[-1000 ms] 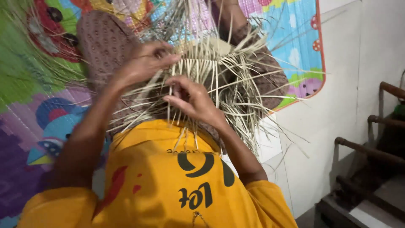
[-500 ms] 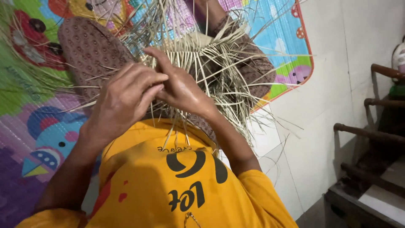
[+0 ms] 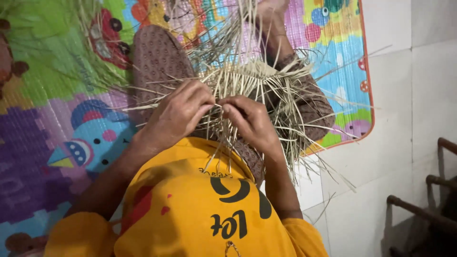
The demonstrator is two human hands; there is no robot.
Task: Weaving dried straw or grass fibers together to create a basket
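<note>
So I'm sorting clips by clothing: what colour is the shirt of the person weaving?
Yellow-orange shirt with dark lettering and red spots, seen in the head view.

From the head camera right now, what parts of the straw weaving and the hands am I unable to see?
- Head view: fingertips of the left hand and right hand are buried among pale dried straw strips; the exact grip cannot be told.
- Near edge of the woven straw piece: hidden behind both hands and the yellow shirt.
- Top strip ends: cut off by the frame's upper edge.
- Dark wooden furniture: cut by the right edge, in shadow.
</note>
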